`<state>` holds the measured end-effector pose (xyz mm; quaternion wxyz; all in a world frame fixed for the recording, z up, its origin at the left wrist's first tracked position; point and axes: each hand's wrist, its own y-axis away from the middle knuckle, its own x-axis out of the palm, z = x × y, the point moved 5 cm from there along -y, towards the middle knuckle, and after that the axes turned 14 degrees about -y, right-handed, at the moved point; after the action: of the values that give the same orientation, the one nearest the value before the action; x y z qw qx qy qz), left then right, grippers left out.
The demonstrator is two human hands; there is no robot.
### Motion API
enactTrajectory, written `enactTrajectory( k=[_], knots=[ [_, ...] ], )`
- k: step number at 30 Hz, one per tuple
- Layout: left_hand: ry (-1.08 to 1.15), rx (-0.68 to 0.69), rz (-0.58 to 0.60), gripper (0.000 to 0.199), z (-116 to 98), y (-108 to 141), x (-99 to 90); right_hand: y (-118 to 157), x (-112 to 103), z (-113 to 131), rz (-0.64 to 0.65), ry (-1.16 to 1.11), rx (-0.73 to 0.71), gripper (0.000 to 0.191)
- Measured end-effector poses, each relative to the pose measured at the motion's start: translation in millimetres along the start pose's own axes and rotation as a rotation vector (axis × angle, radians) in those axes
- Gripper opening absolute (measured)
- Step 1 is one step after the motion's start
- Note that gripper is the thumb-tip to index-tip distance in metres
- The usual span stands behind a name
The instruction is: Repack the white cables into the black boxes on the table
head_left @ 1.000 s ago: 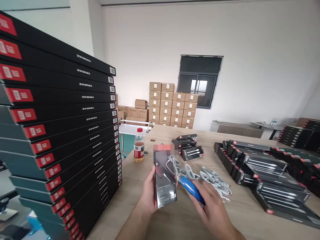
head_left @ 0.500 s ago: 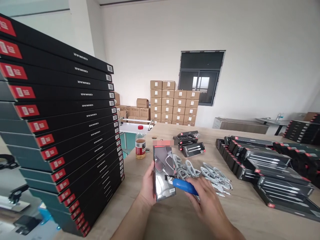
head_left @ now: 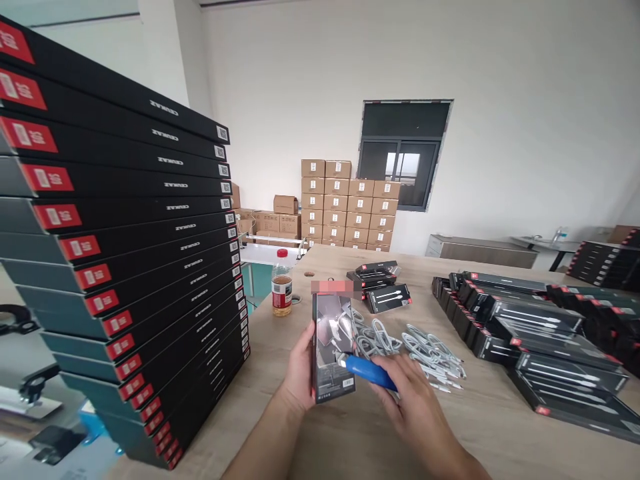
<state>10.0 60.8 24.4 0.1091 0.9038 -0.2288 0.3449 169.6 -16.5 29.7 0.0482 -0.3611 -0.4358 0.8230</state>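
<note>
Our left hand (head_left: pixel 299 375) grips the black box (head_left: pixel 331 343), our right hand (head_left: pixel 413 388) holds the blue tool (head_left: pixel 370 371), and we should work it lightly, angled away from the gripping hand.

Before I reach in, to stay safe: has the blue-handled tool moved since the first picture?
Yes: the tool moved left, nearer the bottle in view.

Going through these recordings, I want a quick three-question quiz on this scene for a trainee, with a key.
1. Fill in: the left hand holds a ____.
2. True or false: in this view, the bottle stands left of the loose cables.
3. What colour is the handle of the tool in the right hand: (a) red, (b) blue, (c) green?

Key: 1. dark printed box; 2. true; 3. b.
</note>
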Motion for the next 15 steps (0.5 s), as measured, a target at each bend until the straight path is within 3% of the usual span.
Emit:
enactTrajectory(
  k=[7,12,15],
  knots=[
    [-0.023,-0.024,-0.019,0.053,1,2,4.1,-1,1,1,-0.028,-0.007,-0.006,0.019],
    [-0.109,-0.173,-0.109,0.05,17,3,2.2,0,-1,-6,-0.133,0.024,0.008,0.02],
    [-0.156,-0.229,-0.089,0.053,24,3,3.0,0,-6,-9,-0.187,0.059,0.008,0.02]
  ],
)
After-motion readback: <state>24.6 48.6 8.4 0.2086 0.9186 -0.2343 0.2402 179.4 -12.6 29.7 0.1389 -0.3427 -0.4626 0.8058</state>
